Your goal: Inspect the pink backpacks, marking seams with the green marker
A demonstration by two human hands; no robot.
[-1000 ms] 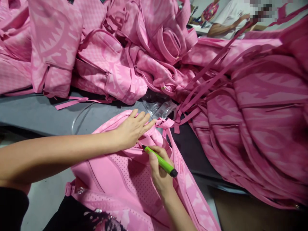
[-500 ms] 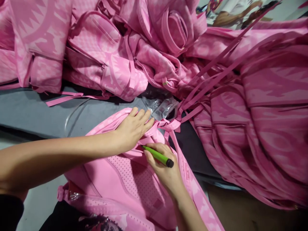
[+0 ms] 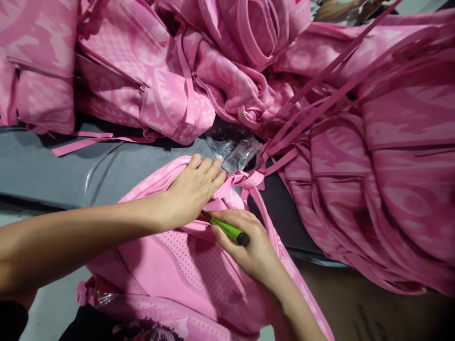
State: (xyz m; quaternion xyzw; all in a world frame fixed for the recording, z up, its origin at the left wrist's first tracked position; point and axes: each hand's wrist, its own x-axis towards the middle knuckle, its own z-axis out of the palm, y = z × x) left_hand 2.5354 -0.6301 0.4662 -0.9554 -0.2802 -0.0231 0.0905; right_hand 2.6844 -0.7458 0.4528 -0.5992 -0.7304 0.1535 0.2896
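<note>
A pink backpack (image 3: 163, 260) lies with its padded, dotted back panel facing up, its top resting against the table edge. My left hand (image 3: 194, 189) lies across the top of the backpack, fingers stretched out over the fabric and thumb hidden. Between the fingers of my right hand (image 3: 245, 237) is a green marker (image 3: 229, 229) with a black end. Its tip points left into the pink folds beneath my left palm; whether it touches the fabric is hidden. A pink shoulder strap (image 3: 266, 215) runs down to the right of my right hand.
Several pink patterned backpacks (image 3: 117, 71) are heaped at the back, and more stand stacked (image 3: 401, 156) on the right. Clear plastic wrap (image 3: 238, 149) lies on the grey table (image 3: 46, 168). Long pink straps (image 3: 320, 113) stretch upward to the right. Another person's arm (image 3: 334, 9) shows at the top.
The view has shifted slightly, so the backpacks behind appear higher and further left. My right hand and the marker have moved a little left and down in view. My left hand stays on the backpack.
</note>
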